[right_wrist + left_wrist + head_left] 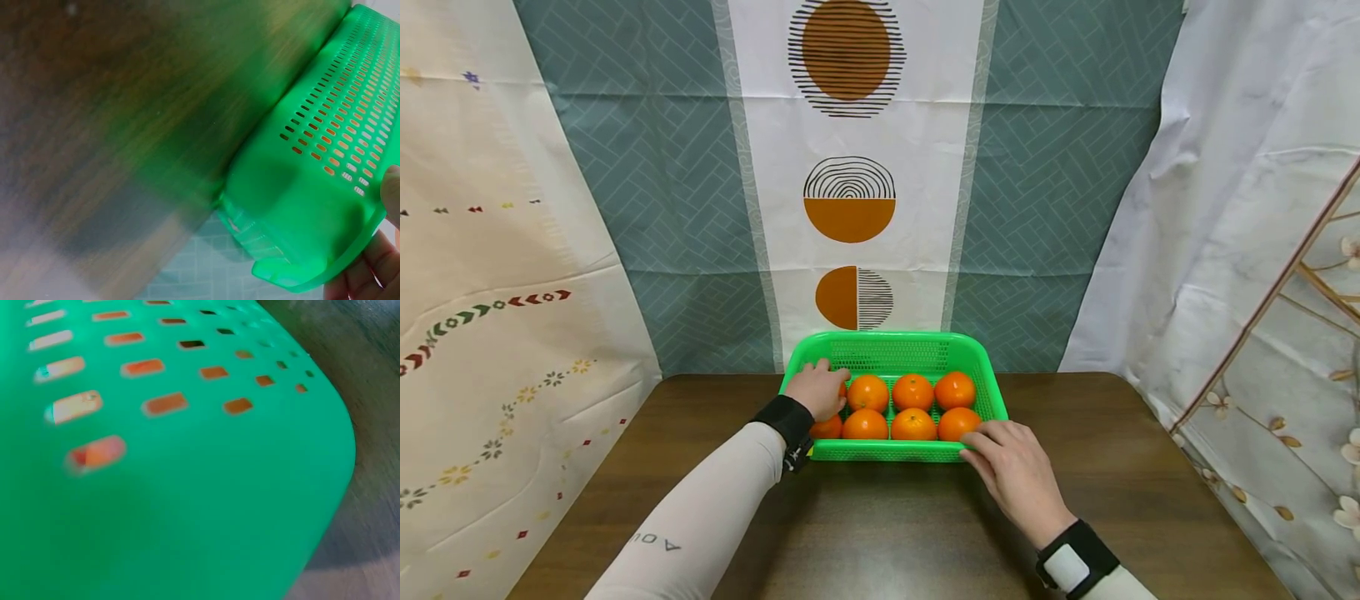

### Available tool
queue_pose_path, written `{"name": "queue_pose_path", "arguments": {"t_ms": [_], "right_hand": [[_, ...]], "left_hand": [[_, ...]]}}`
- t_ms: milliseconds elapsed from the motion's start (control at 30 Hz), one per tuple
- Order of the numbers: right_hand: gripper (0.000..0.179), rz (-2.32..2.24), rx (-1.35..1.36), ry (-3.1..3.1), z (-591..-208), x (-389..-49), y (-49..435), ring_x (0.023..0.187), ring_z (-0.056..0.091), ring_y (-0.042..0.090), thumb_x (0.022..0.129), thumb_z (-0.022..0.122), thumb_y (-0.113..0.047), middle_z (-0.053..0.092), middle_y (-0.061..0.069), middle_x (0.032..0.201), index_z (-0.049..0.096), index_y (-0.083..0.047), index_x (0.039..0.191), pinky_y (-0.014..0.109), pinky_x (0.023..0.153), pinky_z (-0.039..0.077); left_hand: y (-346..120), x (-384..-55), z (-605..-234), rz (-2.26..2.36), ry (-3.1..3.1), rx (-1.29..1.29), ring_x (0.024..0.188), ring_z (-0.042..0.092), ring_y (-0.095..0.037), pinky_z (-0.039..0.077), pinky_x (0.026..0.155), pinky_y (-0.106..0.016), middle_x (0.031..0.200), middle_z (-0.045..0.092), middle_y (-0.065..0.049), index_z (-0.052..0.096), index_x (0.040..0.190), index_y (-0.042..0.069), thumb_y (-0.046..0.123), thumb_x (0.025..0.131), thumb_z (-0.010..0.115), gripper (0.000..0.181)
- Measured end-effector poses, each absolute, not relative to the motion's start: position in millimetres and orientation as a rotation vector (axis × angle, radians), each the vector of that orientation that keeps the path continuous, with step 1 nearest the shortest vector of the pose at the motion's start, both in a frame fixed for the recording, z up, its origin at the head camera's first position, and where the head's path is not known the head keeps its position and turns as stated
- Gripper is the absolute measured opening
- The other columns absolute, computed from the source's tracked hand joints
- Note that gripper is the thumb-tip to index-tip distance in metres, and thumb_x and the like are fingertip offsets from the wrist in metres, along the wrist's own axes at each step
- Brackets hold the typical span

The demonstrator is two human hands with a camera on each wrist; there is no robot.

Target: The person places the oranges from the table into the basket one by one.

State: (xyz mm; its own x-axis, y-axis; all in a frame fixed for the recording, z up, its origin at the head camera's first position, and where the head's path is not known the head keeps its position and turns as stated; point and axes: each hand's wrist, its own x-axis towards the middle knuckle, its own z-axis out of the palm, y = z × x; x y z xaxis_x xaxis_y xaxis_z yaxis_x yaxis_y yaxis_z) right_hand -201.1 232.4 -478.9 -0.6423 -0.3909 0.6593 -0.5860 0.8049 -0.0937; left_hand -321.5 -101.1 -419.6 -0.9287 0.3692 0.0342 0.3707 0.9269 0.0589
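Note:
A green plastic basket (910,451) with perforated walls sits on the table and holds several oranges (913,424) in two rows. My left hand (817,392) reaches over the basket's left side. Its fingers curve round an orange (842,390) in the back row, which the hand mostly hides. At the front right corner my right hand (1011,467) grips the basket's rim. In the right wrist view the thumb (391,190) lies on the outer wall and the fingers show beyond the rim. The left wrist view holds only the basket's wall (206,506) close up, with orange showing through the slots.
The dark wooden table (880,533) extends in front of the basket and to both sides. Behind it hangs a patterned cloth (692,192). More printed cloths, a cream one (490,333) and a white one (1247,275), hang at the left and right.

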Motion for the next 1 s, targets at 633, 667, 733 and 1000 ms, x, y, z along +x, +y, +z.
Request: {"name": "queue_pose_path", "arguments": {"t_ms": [633, 667, 733, 1000], "right_hand": [[0.020, 0.389, 0.727, -2.365, -475.7, -200.4, 231.1, 0.101, 0.068, 0.025, 0.091, 0.093, -0.019, 0.073, -0.001, 0.104, 0.081, -0.017, 0.107, 0.053, 0.098, 0.056], [0.020, 0.385, 0.726, -2.368, -475.4, -200.6, 231.1, 0.101, 0.068, 0.025, 0.091, 0.093, -0.019, 0.073, -0.001, 0.104, 0.081, -0.017, 0.107, 0.053, 0.098, 0.056], [0.020, 0.377, 0.725, -2.374, -474.7, -200.6, 231.2, 0.101, 0.068, 0.025, 0.091, 0.093, -0.019, 0.073, -0.001, 0.104, 0.081, -0.016, 0.107, 0.053, 0.098, 0.056], [0.021, 0.345, 0.727, -2.391, -471.2, -199.3, 230.8, 0.100, 0.068, 0.025, 0.091, 0.093, -0.020, 0.073, -0.001, 0.103, 0.081, -0.015, 0.108, 0.052, 0.099, 0.056]], "left_hand": [[-124.4, -308.4, -407.0, -0.207, -2.932, -0.653, 0.135, 0.055, -0.048, 0.048, 0.114, -0.057, 0.150, 0.057, -0.028, 0.064, 0.151, 0.008, 0.022, 0.109, 0.071, 0.045], [-125.2, -307.3, -407.5, -0.204, -2.920, -0.659, 0.136, 0.054, -0.048, 0.047, 0.115, -0.057, 0.150, 0.057, -0.029, 0.064, 0.151, 0.008, 0.022, 0.109, 0.071, 0.045], [-126.1, -304.0, -407.5, -0.200, -2.896, -0.668, 0.137, 0.055, -0.048, 0.047, 0.115, -0.057, 0.149, 0.058, -0.029, 0.064, 0.151, 0.008, 0.023, 0.109, 0.072, 0.046], [-130.6, -292.4, -411.3, -0.186, -2.845, -0.618, 0.147, 0.049, -0.049, 0.041, 0.117, -0.068, 0.156, 0.053, -0.027, 0.062, 0.155, 0.013, 0.041, 0.111, 0.068, 0.053]]}}
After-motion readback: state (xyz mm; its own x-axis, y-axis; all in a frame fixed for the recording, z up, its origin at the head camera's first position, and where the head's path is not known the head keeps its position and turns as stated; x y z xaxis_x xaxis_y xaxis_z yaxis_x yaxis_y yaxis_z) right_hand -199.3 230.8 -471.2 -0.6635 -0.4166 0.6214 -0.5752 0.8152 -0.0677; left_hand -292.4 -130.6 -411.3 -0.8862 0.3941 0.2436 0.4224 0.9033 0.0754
